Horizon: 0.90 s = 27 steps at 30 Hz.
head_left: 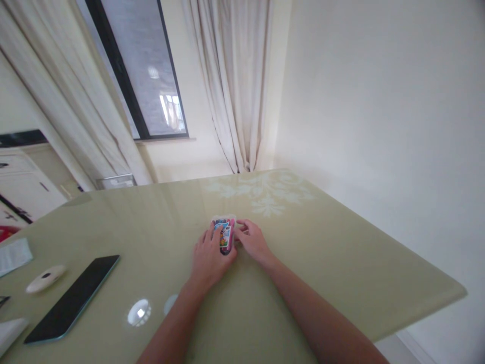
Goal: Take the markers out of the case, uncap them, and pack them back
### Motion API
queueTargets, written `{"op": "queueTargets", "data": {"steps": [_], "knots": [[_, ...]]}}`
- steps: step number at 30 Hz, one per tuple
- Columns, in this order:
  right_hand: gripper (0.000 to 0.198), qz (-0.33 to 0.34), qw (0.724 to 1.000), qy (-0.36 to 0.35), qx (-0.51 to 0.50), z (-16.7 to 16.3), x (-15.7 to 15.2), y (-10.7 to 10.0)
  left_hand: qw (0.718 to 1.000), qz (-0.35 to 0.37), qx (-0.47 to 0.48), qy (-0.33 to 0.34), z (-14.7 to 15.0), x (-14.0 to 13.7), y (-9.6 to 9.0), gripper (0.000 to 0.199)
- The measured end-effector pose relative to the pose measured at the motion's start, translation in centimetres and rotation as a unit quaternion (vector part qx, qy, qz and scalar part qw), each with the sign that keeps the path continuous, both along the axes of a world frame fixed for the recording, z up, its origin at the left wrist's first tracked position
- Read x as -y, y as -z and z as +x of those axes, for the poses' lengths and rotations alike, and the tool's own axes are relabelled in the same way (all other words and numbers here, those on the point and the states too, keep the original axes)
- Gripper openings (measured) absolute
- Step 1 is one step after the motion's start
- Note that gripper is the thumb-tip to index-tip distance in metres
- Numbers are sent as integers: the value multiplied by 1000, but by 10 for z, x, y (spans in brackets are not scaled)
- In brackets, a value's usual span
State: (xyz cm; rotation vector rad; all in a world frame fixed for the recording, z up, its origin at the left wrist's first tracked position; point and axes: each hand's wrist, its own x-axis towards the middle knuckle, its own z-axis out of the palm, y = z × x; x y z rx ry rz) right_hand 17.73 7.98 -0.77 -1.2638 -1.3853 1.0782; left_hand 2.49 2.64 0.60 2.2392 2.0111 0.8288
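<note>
A small clear plastic case of crayons (pixel 225 236), with a colourful cartoon label on its front, rests on the green tabletop in the middle of the view. Colored sticks show along its edges, pink ones at the right. My left hand (pixel 209 259) is wrapped over the case's left side and lower end, fingers across the label and thumb at the bottom corner. At the right edge of the case, my right hand (pixel 253 240) has its fingers curled in and touching the side. Its fingertips are partly hidden against the case.
On the left of the glossy table (pixel 322 253) lie a dark tablet-like slab (pixel 74 298), a white oval object (pixel 46 279) and a paper sheet (pixel 15 255). A wall (pixel 397 126) runs along the right, with curtains (pixel 235 86) and a window (pixel 140 65) behind.
</note>
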Motion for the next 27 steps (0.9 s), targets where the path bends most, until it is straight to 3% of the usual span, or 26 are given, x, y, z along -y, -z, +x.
{"op": "queueTargets", "data": {"steps": [6,11,14,18,27], "knots": [[59,-73,974,-27,-213,-4,5,-10,978,-1,194,78,-5,-5,1,57],[60,-111,956,-38,-270,-7,15,-21,935,-21,314,163,-6,-1,-11,47],[61,-115,951,-30,-284,-8,17,-22,933,-7,318,168,-7,2,-17,44],[60,-92,954,-26,-282,-7,15,-20,951,39,266,153,-5,4,-16,43],[58,-1,985,54,-162,-4,12,-15,961,138,196,137,1,10,-4,44]]}}
